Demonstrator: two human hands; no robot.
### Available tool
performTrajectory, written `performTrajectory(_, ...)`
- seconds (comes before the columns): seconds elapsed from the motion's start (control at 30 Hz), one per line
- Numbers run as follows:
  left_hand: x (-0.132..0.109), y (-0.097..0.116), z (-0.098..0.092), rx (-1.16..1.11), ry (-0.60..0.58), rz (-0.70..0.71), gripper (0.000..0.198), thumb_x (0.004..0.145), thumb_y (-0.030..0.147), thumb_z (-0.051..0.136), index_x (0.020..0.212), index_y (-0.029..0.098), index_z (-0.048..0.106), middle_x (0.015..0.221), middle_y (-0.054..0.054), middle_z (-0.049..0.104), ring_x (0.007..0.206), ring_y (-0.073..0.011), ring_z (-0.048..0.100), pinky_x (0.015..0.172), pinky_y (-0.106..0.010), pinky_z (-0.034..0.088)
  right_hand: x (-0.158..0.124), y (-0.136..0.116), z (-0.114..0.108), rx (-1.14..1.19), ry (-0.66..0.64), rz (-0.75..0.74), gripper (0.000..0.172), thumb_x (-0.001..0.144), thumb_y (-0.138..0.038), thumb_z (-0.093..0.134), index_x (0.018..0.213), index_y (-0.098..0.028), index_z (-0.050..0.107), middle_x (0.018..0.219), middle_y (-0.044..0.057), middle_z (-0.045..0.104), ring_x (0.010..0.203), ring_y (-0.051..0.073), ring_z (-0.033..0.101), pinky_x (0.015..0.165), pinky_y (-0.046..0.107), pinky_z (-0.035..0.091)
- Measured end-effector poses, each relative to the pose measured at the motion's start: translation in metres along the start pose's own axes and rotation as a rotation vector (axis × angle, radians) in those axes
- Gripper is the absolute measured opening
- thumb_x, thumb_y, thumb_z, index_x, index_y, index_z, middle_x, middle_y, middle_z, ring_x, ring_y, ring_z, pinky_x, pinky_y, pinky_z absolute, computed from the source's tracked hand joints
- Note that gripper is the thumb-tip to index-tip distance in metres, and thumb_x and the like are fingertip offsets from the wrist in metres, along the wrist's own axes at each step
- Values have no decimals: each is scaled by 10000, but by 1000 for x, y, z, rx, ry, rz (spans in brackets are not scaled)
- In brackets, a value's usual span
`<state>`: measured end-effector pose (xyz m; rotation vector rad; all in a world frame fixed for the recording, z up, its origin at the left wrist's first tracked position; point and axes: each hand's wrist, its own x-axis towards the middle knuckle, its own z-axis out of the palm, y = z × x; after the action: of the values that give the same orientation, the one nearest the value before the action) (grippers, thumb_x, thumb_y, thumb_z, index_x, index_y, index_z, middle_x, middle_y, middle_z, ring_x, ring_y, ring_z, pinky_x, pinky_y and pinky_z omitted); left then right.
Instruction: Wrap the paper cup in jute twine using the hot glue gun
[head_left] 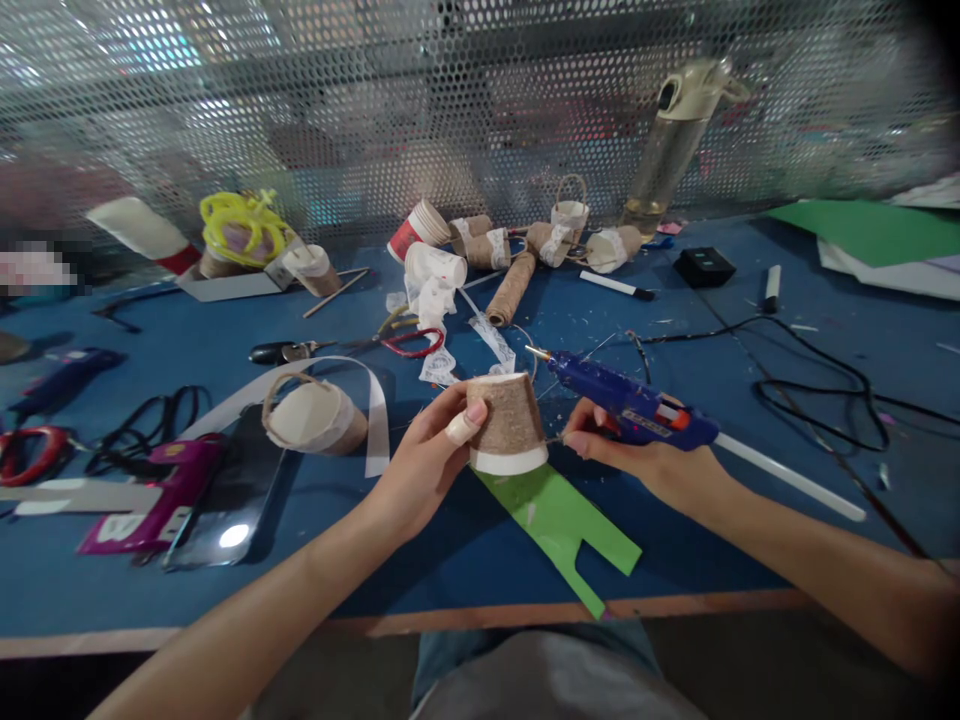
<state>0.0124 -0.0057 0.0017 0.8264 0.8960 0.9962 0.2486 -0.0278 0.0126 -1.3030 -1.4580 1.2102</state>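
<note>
My left hand is closed round a small paper cup wrapped in brown burlap or twine, with its white rim showing at the bottom. One finger has a bandage-like wrap. My right hand grips a blue hot glue gun, a white glue stick jutting from its back and its nozzle pointing left above the cup. Thumb and finger of that hand also pinch what looks like a thin strand at the cup's right side. Beneath the cup lies a green cut-out sheet.
To the left are a finished-looking cup basket, a phone, a purple tape dispenser and red-handled scissors. Several wrapped cups, lace and a twine roll lie behind. A bottle leans by the perforated screen; a black cable curls right.
</note>
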Motion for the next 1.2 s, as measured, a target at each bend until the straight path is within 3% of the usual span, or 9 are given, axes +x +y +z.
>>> performTrajectory(0.13,0,-1,-1,2,-51,23,283,864,392,801,1107,247,795,1126,-47,765,1072,-202,682,887,-259,519,1,-2,0,21,-27,79,212,821,-345,803,737,-225,650,781,-18,673,696,141,605,715,288,529)
performTrajectory(0.3,0,-3,-2,-15,-95,62,252,875,376,794,1112,293,807,1094,-14,777,1061,-163,694,891,-206,517,2,1,-2,17,-89,66,194,859,-386,765,770,-235,684,830,-16,695,779,163,647,786,312,515)
performTrajectory(0.5,0,-4,-2,-10,-129,87,273,867,378,801,1132,314,805,1126,-18,776,1116,-192,696,920,-233,528,2,0,-2,-14,-59,75,182,816,-388,782,780,-232,696,785,-7,704,776,177,662,788,322,552)
performTrajectory(0.93,-2,-5,-2,6,-185,102,273,885,367,785,1158,347,796,1170,-4,775,1086,-143,697,911,-182,509,2,-4,1,13,-42,106,153,779,-324,773,770,-251,639,826,-8,735,846,192,720,827,341,614)
performTrajectory(1.2,-2,-6,-5,-6,-142,41,351,851,376,807,1193,298,776,1227,-47,759,1144,-220,682,948,-268,508,3,0,6,173,26,122,281,677,-262,863,724,-249,586,754,-41,704,739,154,685,749,311,618)
